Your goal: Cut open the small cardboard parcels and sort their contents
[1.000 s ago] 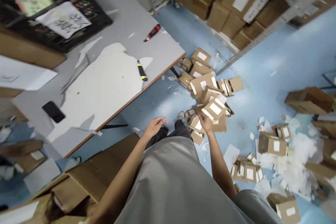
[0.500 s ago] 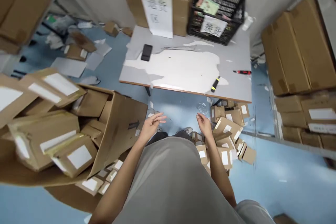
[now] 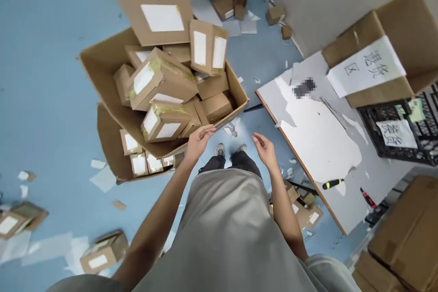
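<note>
My left hand is at the near edge of a large open carton, its fingers stretched out and nothing in them; whether it touches the carton I cannot tell. Piled in that carton are several small cardboard boxes with white labels and yellowish tape. A flat cardboard piece with a white label stands up over the far side. My right hand hovers above the floor between the carton and the table, fingers apart and slightly curled, holding nothing.
To the right, the table bears a yellow-black knife, a red-black knife, an open box with a paper sign and a black crate. Loose boxes lie under the table; another box sits on the floor at lower left.
My view and body have turned left. The filled carton has come in front of me and the table has swung to the right. Both hands stay spread apart, with nothing in them.
</note>
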Demonstrator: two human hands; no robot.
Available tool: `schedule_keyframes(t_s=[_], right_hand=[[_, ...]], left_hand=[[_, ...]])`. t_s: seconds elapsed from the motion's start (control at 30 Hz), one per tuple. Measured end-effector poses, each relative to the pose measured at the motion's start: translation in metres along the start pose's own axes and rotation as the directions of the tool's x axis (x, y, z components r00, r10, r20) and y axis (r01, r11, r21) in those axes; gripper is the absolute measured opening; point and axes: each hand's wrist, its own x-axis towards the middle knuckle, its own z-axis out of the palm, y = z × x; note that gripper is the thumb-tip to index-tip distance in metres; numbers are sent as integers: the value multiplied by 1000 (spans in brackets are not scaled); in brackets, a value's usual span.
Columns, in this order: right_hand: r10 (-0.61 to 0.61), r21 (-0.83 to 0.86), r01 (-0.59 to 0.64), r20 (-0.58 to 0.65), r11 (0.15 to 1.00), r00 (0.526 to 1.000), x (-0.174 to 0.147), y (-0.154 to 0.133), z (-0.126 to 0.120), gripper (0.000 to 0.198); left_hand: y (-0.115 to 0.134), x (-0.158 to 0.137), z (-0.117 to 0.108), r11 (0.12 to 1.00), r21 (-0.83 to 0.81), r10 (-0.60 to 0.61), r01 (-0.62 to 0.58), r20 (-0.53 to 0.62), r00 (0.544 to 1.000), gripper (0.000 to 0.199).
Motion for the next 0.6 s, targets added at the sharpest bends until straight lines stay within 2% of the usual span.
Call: schedule_keyframes(t_s=[0.07,0.17,0.27,0.37,0.5,0.6], right_hand=[[-44,-21,47,125,999,991,31,-12,21,57],[-84,-40,101,297,994,951,81,-24,53,49],[-84,-38,114,463,993,883,131,-35,90,40],[-70,-9,95,608,995,791,173,-46,135,35],[-4,-22,29,720,999,693,206,-52,209,32],[94,-67,-66,743,996,663,214,-48,263,41]], left_hand=[[-8,9,-20,1000,-5,-23,22,-134,991,50],[-18,16,-44,997,-2,-74,77,-327,942,44],[-24,14,-61,988,-17,-143,153,-466,873,46],[-27,8,-72,971,-57,-222,233,-584,781,52],[-30,-1,-87,962,-43,-217,271,-721,658,62],[-31,-3,-98,961,24,-162,277,-762,627,62]])
